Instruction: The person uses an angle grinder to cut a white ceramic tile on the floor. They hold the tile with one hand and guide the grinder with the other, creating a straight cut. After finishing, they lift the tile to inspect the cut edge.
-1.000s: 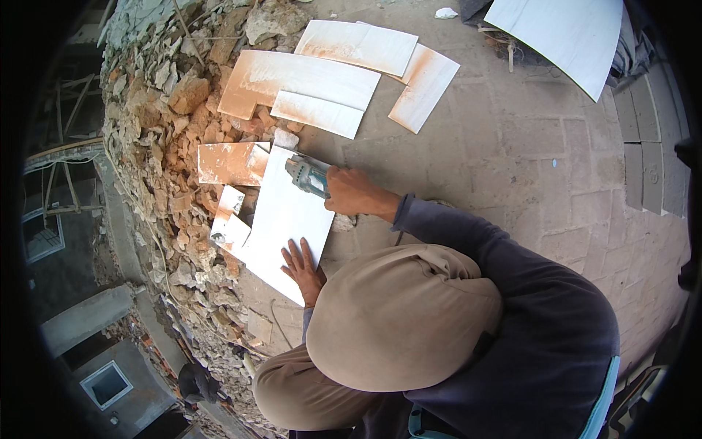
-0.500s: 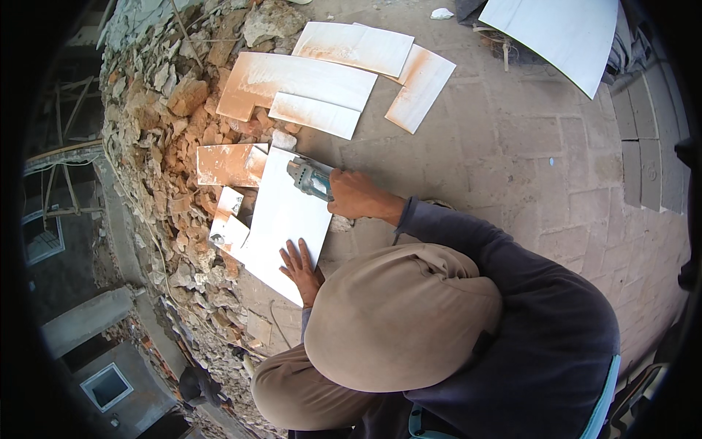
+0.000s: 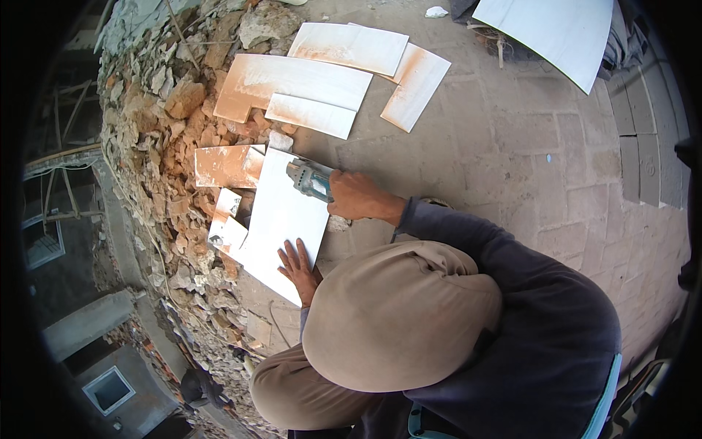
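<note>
- A paved floor [image 3: 512, 146] runs beside a rubble heap [image 3: 168, 132], with cut tile pieces [image 3: 300, 80] lying on it.
- A white tile [image 3: 281, 219] lies flat on the floor at the rubble's edge.
- The right hand [image 3: 355, 196], grip wrapped tight, holds an angle grinder [image 3: 308, 178] over the tile's far end.
- The left hand [image 3: 298, 267], grip spread flat, presses the tile's near end.

A tan brimmed hat [image 3: 401, 318] is being worn, along with a dark navy long-sleeved top [image 3: 534, 329] and khaki trousers [image 3: 292, 391]. Both hands are being left bare, without gloves.
</note>
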`<state>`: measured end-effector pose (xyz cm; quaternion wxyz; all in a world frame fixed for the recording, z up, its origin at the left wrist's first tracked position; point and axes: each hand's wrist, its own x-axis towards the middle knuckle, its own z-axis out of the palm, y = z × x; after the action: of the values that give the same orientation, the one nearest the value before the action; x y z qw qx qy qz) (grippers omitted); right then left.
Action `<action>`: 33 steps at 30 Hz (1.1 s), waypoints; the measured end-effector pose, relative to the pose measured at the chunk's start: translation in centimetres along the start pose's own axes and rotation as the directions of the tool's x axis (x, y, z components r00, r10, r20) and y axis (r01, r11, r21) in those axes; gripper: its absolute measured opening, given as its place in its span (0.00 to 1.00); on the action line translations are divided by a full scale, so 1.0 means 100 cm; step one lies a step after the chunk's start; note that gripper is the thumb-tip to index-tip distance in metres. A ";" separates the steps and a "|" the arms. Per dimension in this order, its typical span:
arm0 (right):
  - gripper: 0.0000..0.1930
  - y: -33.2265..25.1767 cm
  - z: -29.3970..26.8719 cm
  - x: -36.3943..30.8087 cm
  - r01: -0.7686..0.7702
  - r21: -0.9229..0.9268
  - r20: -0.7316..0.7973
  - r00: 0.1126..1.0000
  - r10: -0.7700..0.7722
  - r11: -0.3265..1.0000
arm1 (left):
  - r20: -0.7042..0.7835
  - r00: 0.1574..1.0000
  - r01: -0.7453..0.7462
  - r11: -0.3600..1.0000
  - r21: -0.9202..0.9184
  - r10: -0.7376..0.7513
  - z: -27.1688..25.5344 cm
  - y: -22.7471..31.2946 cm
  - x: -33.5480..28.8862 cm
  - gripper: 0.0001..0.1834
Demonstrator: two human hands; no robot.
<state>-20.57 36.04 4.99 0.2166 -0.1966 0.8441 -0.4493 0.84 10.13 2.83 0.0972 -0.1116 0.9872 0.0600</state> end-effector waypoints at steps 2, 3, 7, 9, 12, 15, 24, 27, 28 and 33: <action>0.28 0.000 0.000 0.002 0.010 -0.002 0.003 1.000 -0.010 1.000 | 0.017 1.000 0.008 1.000 -0.012 -0.008 0.000 -0.001 0.000 0.53; 0.28 0.000 0.001 0.002 0.008 -0.020 0.002 1.000 -0.008 1.000 | 0.015 1.000 0.007 1.000 0.000 -0.007 0.000 -0.001 0.001 0.53; 0.28 0.003 0.003 0.000 0.019 0.000 -0.013 1.000 -0.019 1.000 | 0.013 1.000 0.006 1.000 0.003 -0.006 0.003 -0.004 0.002 0.53; 0.27 0.005 0.004 -0.004 0.003 -0.016 -0.009 1.000 -0.003 1.000 | 0.003 1.000 0.002 1.000 0.025 -0.002 0.004 -0.005 0.001 0.53; 0.27 0.005 0.004 -0.005 -0.013 -0.025 -0.004 1.000 0.013 1.000 | 0.029 0.999 0.022 1.000 0.022 -0.023 0.004 -0.005 0.003 0.53; 0.28 0.003 0.003 -0.003 0.000 -0.004 -0.004 1.000 0.000 1.000 | 0.033 0.999 0.027 0.999 0.025 -0.028 0.002 -0.004 0.003 0.53; 0.27 -0.002 0.009 0.018 0.017 -0.012 -0.011 1.000 -0.017 1.000 | 0.026 0.999 0.025 0.999 0.034 -0.026 0.002 -0.003 0.002 0.55; 0.27 -0.002 0.011 0.019 0.005 -0.027 -0.012 1.000 -0.005 1.000 | 0.030 0.999 0.037 0.997 0.062 -0.039 0.004 -0.005 0.002 0.55; 0.27 -0.001 0.011 0.018 0.015 -0.011 -0.015 1.000 -0.015 1.000 | 0.011 1.000 0.020 0.999 0.038 -0.020 0.005 -0.005 0.002 0.55; 0.26 0.001 0.007 0.006 0.006 0.000 -0.021 1.000 -0.006 1.000 | -0.013 1.000 0.007 0.999 0.047 -0.006 0.006 -0.006 0.001 0.56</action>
<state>-20.75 35.30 4.46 0.2062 -0.1942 0.8460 -0.4518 0.97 9.59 2.15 0.0939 -0.1129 0.9885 0.0356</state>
